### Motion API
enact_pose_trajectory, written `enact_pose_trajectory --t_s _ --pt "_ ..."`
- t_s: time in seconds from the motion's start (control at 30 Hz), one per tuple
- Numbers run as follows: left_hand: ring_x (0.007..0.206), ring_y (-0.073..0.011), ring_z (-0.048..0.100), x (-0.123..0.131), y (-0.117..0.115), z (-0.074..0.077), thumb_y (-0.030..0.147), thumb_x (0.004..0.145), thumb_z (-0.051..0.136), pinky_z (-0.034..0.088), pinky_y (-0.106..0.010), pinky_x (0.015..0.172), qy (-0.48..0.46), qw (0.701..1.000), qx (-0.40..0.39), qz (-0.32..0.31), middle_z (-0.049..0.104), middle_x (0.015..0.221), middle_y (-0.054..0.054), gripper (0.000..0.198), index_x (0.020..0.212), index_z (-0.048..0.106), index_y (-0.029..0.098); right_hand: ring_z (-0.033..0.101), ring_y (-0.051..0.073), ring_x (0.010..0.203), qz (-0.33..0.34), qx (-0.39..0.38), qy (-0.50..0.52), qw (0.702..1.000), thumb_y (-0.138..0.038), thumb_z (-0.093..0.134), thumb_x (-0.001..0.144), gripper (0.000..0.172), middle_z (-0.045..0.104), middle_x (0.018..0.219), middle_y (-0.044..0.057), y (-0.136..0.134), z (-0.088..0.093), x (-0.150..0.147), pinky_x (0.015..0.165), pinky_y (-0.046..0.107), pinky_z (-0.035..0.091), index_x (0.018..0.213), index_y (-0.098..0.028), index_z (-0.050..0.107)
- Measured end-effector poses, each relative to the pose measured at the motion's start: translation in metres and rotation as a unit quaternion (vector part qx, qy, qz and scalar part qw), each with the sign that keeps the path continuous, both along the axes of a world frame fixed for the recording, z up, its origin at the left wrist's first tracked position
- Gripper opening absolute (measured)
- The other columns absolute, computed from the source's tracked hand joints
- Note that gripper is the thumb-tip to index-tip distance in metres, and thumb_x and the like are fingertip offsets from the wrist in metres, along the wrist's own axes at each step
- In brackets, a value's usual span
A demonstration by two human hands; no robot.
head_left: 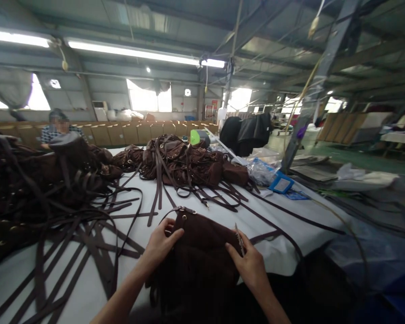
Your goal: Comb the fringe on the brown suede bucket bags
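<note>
A dark brown bag (202, 252) of soft, suede-like material hangs in front of me at the table's near edge, with a strap and metal ring fittings at its upper left corner. My left hand (162, 243) pinches that corner, thumb on the front, just below the strap and beside an eyelet. At the upper right edge, my right hand (251, 261) grips the bag between thumb and fingers. A slim, pointed metal tool (238, 238) sticks up from the same hand; its exact kind is unclear. The lower part of the bag fades into shadow.
Piles of similar brown bags (185, 162) with long straps (97, 252) cover much of the white table (256, 213). A blue frame-like item (281, 182) and clear plastic (261, 171) lie at the right. A metal post (310, 103) rises beyond; a person (59, 128) is behind the left pile.
</note>
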State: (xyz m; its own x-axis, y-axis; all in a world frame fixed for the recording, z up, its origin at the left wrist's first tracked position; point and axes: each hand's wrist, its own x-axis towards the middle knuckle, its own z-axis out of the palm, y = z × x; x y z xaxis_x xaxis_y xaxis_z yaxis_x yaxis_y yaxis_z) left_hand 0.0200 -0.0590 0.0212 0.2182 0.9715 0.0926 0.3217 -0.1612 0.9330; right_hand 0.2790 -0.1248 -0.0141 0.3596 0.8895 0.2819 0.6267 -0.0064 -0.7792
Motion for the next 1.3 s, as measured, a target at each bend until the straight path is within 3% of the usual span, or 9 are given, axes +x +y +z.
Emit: enact_pose_trajectory --t_s 0.17,0.4,0.5,0.63,0.77,0.83,0.97,1.13,1.3 --pt "0.071 -0.0192 0.056 0.001 -0.022 -0.03 0.041 0.08 0.059 0.044 -0.033 0.069 0.151 0.965 0.159 0.142 0.057 0.082 -0.001 0.022 0.091 0.056 0.022 0.063 0.028 0.102 -0.03 -0.008 0.012 0.999 -0.052 0.056 0.076 0.058 0.068 0.111 0.01 -0.002 -0.019 0.011 0.088 0.04 0.05 0.124 -0.019 0.054" --pt "0.086 -0.0248 0.057 0.02 -0.03 -0.016 0.039 0.089 0.049 0.043 -0.036 0.078 0.293 0.933 0.21 0.026 0.061 0.083 -0.005 0.023 0.076 0.054 0.021 0.06 0.03 0.109 -0.059 0.007 0.034 0.998 -0.055 0.055 0.075 0.058 0.066 0.115 0.014 -0.02 -0.046 0.013 0.093 0.041 0.048 0.117 -0.015 0.058" --pt "0.082 -0.0283 0.061 0.032 -0.034 -0.011 0.047 0.087 0.047 0.045 -0.038 0.073 0.324 0.93 0.168 -0.038 0.066 0.084 -0.009 0.029 0.084 0.056 0.02 0.063 0.031 0.103 -0.073 -0.023 0.052 0.996 -0.06 0.055 0.074 0.062 0.068 0.109 0.013 -0.031 -0.056 0.012 0.088 0.04 0.051 0.119 -0.016 0.057" --pt "0.091 -0.0361 0.062 0.044 -0.026 -0.018 0.054 0.084 0.045 0.044 -0.043 0.076 0.269 0.958 0.071 -0.071 0.068 0.094 -0.019 0.048 0.105 0.059 0.012 0.062 0.03 0.105 -0.068 -0.061 0.042 0.995 -0.064 0.052 0.075 0.069 0.068 0.112 0.012 -0.041 -0.062 0.01 0.086 0.038 0.053 0.124 -0.017 0.054" --pt "0.088 -0.0266 0.063 0.039 -0.002 -0.014 0.044 0.09 0.035 0.043 -0.034 0.075 0.181 0.98 0.056 -0.067 0.069 0.094 -0.012 0.04 0.099 0.063 0.016 0.056 0.029 0.116 0.024 -0.041 -0.046 0.998 -0.059 0.044 0.085 0.063 0.06 0.125 0.013 -0.049 -0.06 0.02 0.091 0.038 0.05 0.129 -0.015 0.051" --pt "0.082 -0.0226 0.062 0.028 0.012 -0.002 0.043 0.091 0.035 0.041 -0.03 0.07 0.143 0.986 0.066 -0.045 0.067 0.089 -0.008 0.038 0.095 0.063 0.018 0.06 0.027 0.11 0.046 -0.026 -0.096 0.994 -0.055 0.037 0.091 0.059 0.062 0.121 0.014 -0.053 -0.054 0.031 0.086 0.037 0.053 0.132 -0.014 0.048" --pt "0.07 -0.0169 0.054 0.005 0.027 0.029 0.04 0.088 0.04 0.034 -0.026 0.062 0.091 0.991 0.09 -0.032 0.059 0.071 -0.002 0.032 0.077 0.06 0.017 0.068 0.019 0.068 0.094 0.013 -0.146 0.985 -0.044 0.032 0.096 0.043 0.07 0.09 0.009 -0.056 -0.021 0.046 0.059 0.027 0.055 0.128 -0.018 0.046" --pt "0.057 -0.0113 0.042 0.006 0.022 0.045 0.04 0.084 0.045 0.029 -0.024 0.054 0.054 0.992 0.061 -0.1 0.046 0.059 0.004 0.03 0.067 0.055 0.017 0.066 0.017 0.086 0.39 0.111 -0.211 0.89 -0.026 0.037 0.096 0.03 0.068 0.098 0.006 -0.032 0.042 0.013 0.075 0.025 0.053 0.122 -0.026 0.053" --pt "0.052 -0.0103 0.039 0.017 0.017 0.037 0.046 0.083 0.045 0.029 -0.023 0.047 0.021 0.99 -0.008 -0.14 0.046 0.059 0.004 0.033 0.072 0.057 0.017 0.064 0.017 0.089 0.404 0.037 -0.188 0.894 -0.032 0.035 0.097 0.029 0.067 0.097 0.005 -0.004 0.079 -0.038 0.078 0.026 0.051 0.114 -0.024 0.059"
